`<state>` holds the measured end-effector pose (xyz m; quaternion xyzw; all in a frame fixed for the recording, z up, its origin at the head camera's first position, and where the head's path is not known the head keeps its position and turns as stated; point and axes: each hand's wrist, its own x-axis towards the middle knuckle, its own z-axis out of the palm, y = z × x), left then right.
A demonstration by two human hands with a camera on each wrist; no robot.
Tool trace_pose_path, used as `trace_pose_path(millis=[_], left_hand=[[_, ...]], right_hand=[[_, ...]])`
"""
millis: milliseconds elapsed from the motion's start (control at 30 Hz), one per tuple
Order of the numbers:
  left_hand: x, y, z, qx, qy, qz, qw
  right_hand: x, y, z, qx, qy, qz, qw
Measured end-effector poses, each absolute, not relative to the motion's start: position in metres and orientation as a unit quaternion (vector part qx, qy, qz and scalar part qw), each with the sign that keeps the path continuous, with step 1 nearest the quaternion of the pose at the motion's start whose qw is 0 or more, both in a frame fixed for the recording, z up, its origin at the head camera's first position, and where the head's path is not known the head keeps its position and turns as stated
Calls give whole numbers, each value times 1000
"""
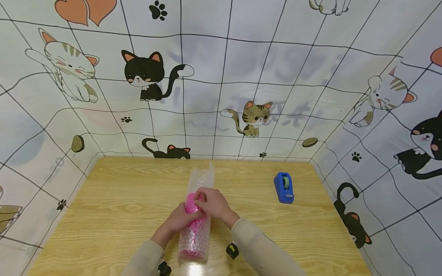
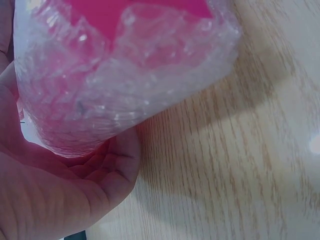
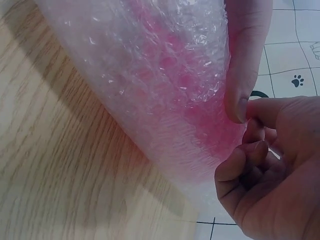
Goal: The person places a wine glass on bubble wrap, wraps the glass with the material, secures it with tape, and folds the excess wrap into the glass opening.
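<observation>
The left hand [image 1: 180, 219] curls round a long pink bundle in clear bubble wrap [image 1: 194, 239] — the right hand [image 1: 215, 205] is bent-fingered at its surface, whether pinching wrap unclear. Beneath lies a wood-grain tabletop [image 1: 131, 191]; rightward, apart, a blue tape dispenser [image 1: 280, 188].

Pink object [image 1: 194, 232], inside clear bubble wrap [image 1: 202, 178], on table [image 1: 121, 214]

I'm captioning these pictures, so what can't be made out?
Pink thing: full shape; veiled by bubble wrap, head view.
Left hand: fingertips; behind bubble wrap, left wrist view.
Right hand: anything pinched; hidden by its own curled fingers, right wrist view.
Blue tape dispenser: the tape's loose end; too small, head view.
Black thing: identity; cut off by bottom edge, left wrist view.
</observation>
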<state>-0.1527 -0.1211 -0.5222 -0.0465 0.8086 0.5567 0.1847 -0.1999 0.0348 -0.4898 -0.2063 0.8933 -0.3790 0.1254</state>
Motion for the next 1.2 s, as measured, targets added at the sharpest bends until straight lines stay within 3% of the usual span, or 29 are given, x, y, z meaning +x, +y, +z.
trace_pose_path(millis=[833, 1200], left_hand=[[-149, -123, -522, -54, 815, 543, 195], [-149, -123, -522, -37, 805, 559, 196]], right_hand=[[-202, 36, -486, -177, 890, -394, 147], [-199, 34, -487, -102, 903, -390, 148]])
